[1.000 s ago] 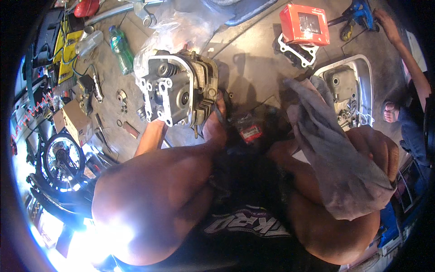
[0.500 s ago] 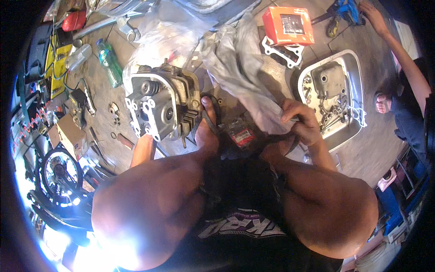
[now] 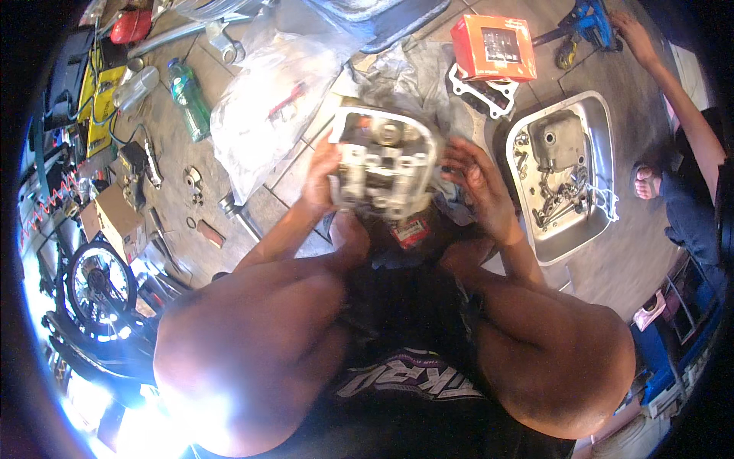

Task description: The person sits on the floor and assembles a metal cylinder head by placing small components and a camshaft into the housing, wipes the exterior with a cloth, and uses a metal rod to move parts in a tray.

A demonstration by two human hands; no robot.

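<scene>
An engine cylinder head (image 3: 387,164), metallic with a pale rim and slightly smeared by motion, is in front of me between my knees. My left hand (image 3: 324,174) grips its left side. Close by the right side is my right hand (image 3: 482,187), fingers apart and holding nothing; whether a fingertip touches the metal I cannot tell. A grey cloth (image 3: 405,67) lies crumpled on the floor just beyond the cylinder head. Beneath the part, near my feet, is a small red and dark packet (image 3: 410,232).
At right stands a metal basin (image 3: 552,251) with engine parts inside. An orange box (image 3: 470,50) sits by a gasket (image 3: 489,99). To the left are a clear plastic bag (image 3: 248,130), a green bottle (image 3: 189,99) and scattered tools. Another person's hand (image 3: 631,32) is near a blue tool (image 3: 592,27).
The cylinder head has moved right to the middle and turned, its inner side now facing up. My right hand has let go of the cloth, which now lies on the floor.
</scene>
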